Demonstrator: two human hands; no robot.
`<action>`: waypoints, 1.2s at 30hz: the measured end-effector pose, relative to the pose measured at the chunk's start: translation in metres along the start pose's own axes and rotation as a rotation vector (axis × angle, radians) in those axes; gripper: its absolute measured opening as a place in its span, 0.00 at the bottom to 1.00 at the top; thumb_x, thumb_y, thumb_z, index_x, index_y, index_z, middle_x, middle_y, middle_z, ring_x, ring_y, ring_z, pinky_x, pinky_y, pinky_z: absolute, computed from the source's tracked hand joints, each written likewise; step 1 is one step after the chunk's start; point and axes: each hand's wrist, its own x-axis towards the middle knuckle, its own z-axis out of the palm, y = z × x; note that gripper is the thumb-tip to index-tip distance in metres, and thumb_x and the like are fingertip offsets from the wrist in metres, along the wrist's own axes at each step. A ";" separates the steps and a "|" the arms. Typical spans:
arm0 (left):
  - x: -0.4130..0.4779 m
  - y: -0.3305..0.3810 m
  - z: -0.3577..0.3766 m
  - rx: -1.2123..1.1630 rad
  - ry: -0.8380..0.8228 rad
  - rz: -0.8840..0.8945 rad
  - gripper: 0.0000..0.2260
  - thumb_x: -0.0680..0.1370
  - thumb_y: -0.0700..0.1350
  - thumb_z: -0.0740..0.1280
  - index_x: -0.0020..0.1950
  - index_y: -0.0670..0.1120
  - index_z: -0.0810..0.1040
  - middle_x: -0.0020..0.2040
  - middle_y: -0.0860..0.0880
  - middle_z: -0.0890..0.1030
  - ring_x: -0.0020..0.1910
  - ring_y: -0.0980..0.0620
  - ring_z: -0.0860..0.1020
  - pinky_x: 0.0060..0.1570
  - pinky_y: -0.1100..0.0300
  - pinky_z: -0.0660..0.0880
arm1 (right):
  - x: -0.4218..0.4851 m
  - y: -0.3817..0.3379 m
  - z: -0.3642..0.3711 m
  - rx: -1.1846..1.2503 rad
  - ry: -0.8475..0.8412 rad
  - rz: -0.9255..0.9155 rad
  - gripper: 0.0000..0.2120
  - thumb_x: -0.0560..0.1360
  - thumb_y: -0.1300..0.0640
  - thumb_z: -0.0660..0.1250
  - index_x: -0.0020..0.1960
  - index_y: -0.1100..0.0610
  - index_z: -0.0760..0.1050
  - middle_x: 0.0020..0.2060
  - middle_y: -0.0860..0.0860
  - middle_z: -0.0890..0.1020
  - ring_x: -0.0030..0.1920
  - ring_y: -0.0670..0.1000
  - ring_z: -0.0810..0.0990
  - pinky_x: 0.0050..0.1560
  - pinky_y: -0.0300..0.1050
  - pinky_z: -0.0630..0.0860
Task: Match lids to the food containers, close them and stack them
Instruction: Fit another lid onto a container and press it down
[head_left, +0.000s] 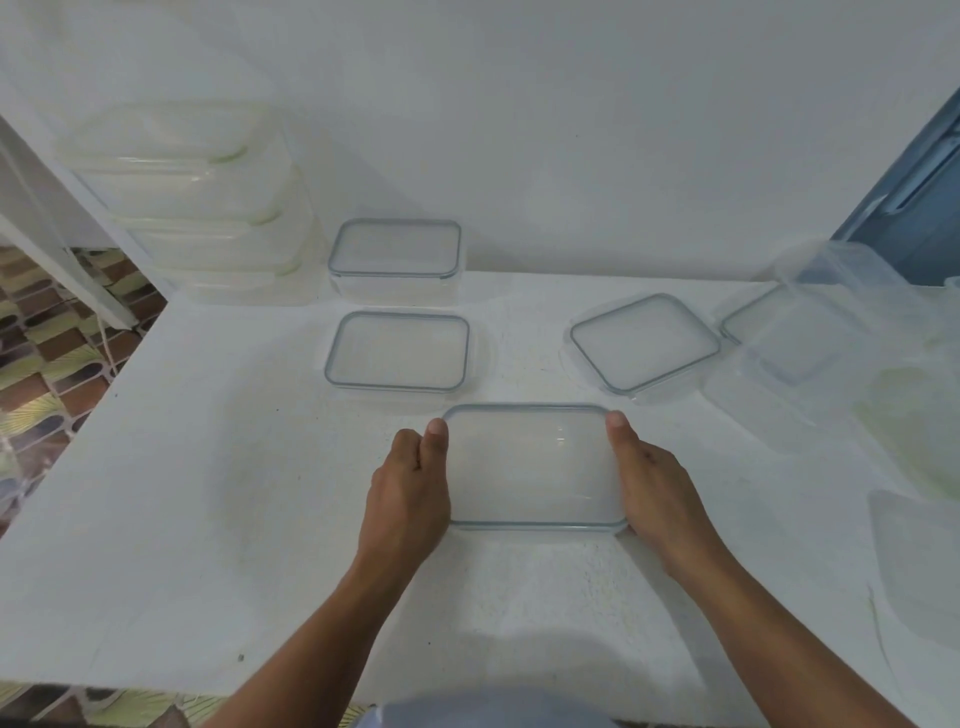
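The clear rectangular food container (535, 467), lid on, sits centrally on the white table (208, 493). The left hand (408, 493) grips its left end and the right hand (657, 493) its right end, thumbs on the lid rim. A second blue-rimmed lid (397, 351) lies just behind, apart.

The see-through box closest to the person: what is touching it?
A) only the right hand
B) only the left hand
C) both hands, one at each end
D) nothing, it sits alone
C: the left hand holds the left end of the box and the right hand holds its right end, each with a thumb up on the rim.
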 end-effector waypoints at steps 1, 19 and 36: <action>0.000 0.000 0.000 -0.002 0.002 0.000 0.22 0.85 0.60 0.54 0.39 0.45 0.65 0.35 0.49 0.70 0.35 0.49 0.68 0.37 0.50 0.65 | -0.001 0.000 0.000 -0.002 -0.002 -0.003 0.42 0.78 0.28 0.48 0.54 0.66 0.78 0.46 0.59 0.84 0.48 0.57 0.82 0.56 0.50 0.76; 0.015 0.075 -0.067 -0.259 0.125 0.136 0.21 0.83 0.59 0.62 0.37 0.49 0.61 0.31 0.54 0.63 0.32 0.51 0.61 0.32 0.55 0.59 | -0.001 -0.096 -0.030 0.288 -0.021 -0.058 0.34 0.73 0.25 0.56 0.44 0.58 0.71 0.36 0.52 0.69 0.36 0.52 0.66 0.37 0.47 0.63; 0.026 0.091 -0.118 -0.353 0.186 0.114 0.19 0.83 0.57 0.62 0.37 0.50 0.62 0.28 0.57 0.62 0.32 0.51 0.61 0.33 0.54 0.58 | -0.009 -0.158 -0.015 0.335 -0.111 -0.144 0.28 0.66 0.24 0.58 0.47 0.47 0.70 0.36 0.52 0.63 0.38 0.54 0.59 0.33 0.44 0.55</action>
